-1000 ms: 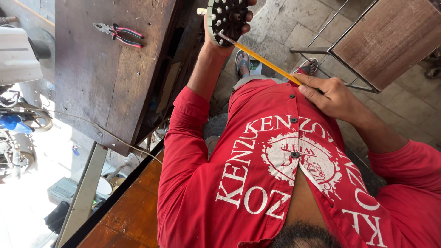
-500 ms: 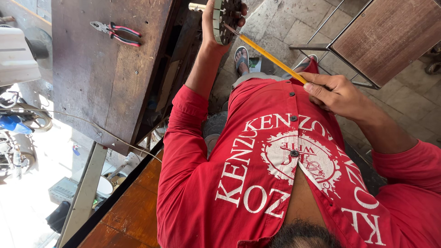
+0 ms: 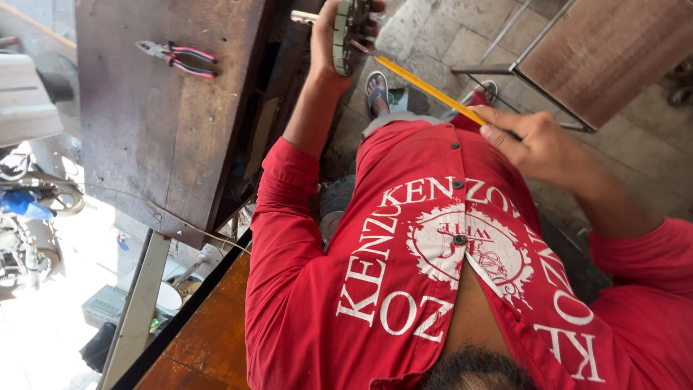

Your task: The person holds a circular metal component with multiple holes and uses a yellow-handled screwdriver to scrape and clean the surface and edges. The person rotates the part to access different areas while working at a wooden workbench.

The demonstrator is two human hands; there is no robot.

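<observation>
- The left hand (image 3: 333,37) wraps around a round, disc-shaped part (image 3: 349,32), gripping it by the rim and holding it edge-on at the far end of the scene, just right of the wooden workbench (image 3: 166,108).
- The right hand (image 3: 538,144) closes tightly on the near end of a long yellow-handled tool (image 3: 426,87), probably a screwdriver; its far tip meets the face of the disc.
- Doing this well, I judge, calls for the left hand to brace the disc firmly so it cannot spin, and for the right to keep the shaft in line with the fastener, pressing along its axis as it turns.
- 1 pair of red-handled pliers (image 3: 177,58) lies on the bench, well apart from both hands.
- A metal-framed stool (image 3: 606,54) stands to the far right on the stone floor.
- The disc's face is turned away, so its studs cannot be made out; its top is cut off by the frame edge, and the tool's tip is too small to identify.
</observation>
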